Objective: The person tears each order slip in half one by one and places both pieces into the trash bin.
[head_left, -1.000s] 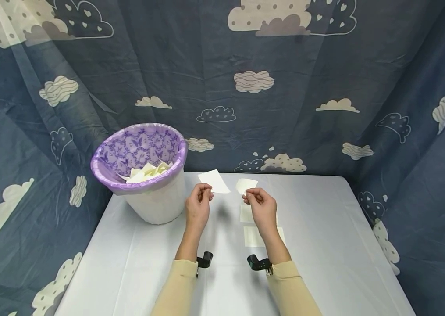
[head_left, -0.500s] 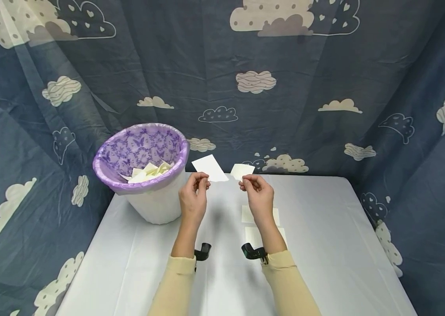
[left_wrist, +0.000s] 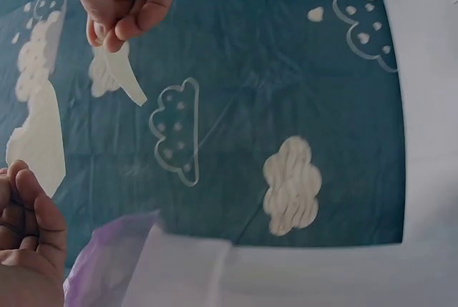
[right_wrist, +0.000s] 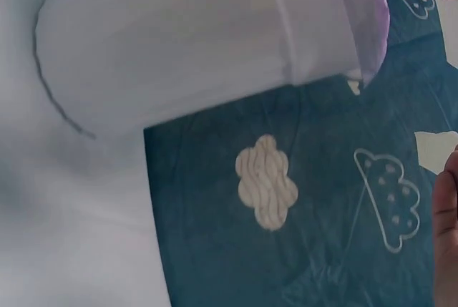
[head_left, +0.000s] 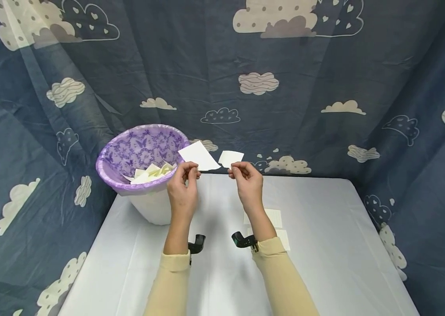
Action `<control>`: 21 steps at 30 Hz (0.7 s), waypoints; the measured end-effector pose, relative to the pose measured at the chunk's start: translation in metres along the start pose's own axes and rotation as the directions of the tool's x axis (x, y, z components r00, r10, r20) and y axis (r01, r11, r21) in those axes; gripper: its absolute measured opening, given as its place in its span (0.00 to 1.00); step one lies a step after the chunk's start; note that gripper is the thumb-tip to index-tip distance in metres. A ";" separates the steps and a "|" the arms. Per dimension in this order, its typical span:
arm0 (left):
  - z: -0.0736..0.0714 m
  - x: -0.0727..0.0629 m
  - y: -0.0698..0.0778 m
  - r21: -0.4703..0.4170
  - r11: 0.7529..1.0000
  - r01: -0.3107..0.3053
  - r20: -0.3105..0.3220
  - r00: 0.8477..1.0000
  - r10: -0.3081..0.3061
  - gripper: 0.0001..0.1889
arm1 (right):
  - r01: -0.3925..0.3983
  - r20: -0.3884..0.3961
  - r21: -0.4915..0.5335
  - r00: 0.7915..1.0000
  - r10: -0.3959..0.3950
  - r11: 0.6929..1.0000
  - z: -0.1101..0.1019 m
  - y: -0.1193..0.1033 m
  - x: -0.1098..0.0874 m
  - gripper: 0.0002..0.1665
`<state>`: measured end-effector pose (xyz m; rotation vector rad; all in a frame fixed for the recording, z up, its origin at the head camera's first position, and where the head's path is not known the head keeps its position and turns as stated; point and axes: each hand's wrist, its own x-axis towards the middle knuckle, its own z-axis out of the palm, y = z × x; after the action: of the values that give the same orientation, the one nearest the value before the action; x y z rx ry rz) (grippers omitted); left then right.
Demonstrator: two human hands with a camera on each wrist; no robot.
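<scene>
My left hand pinches a pale paper piece between thumb and fingers, beside the bin's rim. In the left wrist view that paper piece has an uneven edge. My right hand pinches a smaller paper piece, seen as a narrow curved strip in the left wrist view. The two pieces are held up above the table's far edge, close together with a small gap between them. At the right wrist view's edge, the right hand and its piece are partly cut off.
A white bin with a purple butterfly-patterned liner stands at left, with several paper scraps inside. Two pale yellow sheets lie on the white table, partly behind the right forearm. A dark cloud-print curtain surrounds the table.
Both hands have risen and moved forward and left toward the bin, carrying their paper pieces up off the area over the table sheets. The gap between the pieces has narrowed.
</scene>
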<state>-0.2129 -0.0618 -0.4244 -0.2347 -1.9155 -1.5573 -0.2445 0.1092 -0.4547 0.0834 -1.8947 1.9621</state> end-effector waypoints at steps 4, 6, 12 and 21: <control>-0.010 0.008 0.002 0.050 0.999 -0.004 -0.040 0.999 0.006 0.06 | 0.018 0.029 0.003 0.999 -0.018 1.000 0.017 -0.006 0.001 0.06; -0.014 0.010 0.003 0.064 0.998 -0.002 -0.059 0.998 0.005 0.07 | 0.023 0.045 0.005 0.999 -0.023 1.000 0.025 -0.009 0.002 0.06; -0.025 0.018 0.005 0.149 0.989 -0.015 -0.119 0.992 0.033 0.09 | 0.039 0.097 0.008 0.994 -0.040 0.999 0.048 -0.012 0.005 0.06; -0.039 0.033 0.011 0.255 0.967 0.020 -0.191 0.981 0.030 0.09 | 0.072 0.172 0.035 0.982 -0.077 0.997 0.077 -0.021 0.008 0.06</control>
<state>-0.2185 -0.1029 -0.3936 0.0240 -1.9330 -1.2615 -0.2630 0.0365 -0.4269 0.3394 -1.9401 1.9883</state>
